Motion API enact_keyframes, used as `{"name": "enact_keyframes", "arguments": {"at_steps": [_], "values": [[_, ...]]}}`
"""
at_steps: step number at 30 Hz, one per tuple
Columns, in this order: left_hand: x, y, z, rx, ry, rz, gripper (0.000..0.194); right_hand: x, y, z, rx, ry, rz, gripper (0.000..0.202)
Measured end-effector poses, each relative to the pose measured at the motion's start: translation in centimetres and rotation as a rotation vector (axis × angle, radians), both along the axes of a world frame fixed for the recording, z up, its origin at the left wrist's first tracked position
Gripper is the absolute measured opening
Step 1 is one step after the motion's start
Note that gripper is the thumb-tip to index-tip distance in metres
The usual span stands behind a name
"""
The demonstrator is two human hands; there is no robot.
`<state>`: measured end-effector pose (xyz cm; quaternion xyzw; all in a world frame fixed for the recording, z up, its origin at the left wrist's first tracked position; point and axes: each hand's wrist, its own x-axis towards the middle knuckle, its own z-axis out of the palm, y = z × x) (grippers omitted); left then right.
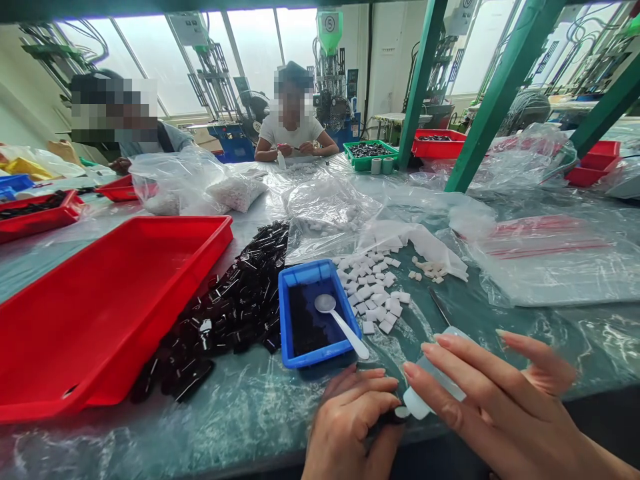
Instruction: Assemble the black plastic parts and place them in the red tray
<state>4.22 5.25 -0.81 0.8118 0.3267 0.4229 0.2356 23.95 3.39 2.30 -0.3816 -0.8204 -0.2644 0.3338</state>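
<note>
1. The left hand (355, 417), in front of the blue tray (311, 358), has its fingers closed on a black piece (386, 419).
2. The right hand (500, 393), right of the tray, has fingers extended over a white thing (440, 380); I cannot tell whether they grip it.
3. A spoon (345, 327) crosses the tray's near rim.
4. Left of the tray are a black pile (240, 300) and, farther, a red bin (115, 280).
5. White pads (373, 290) lie right of it.
</note>
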Motion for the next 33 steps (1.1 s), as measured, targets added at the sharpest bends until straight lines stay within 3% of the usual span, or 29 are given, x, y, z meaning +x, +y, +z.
{"name": "enact_keyframes", "arguments": {"at_steps": [4,16,33], "values": [[0.0,0.0,0.0,0.008,-0.002,-0.006,0.031,0.2,-0.2,-0.4,-0.009,-0.001,-0.005,0.042],[0.2,-0.2,0.5,-0.087,0.052,-0.021,0.026,-1.0,0.5,0.5,0.028,-0.029,0.04,0.042],[0.1,0.0,0.1,0.008,0.007,0.003,0.032,-0.1,0.0,-0.1,0.037,-0.031,-0.024,0.037]]}}
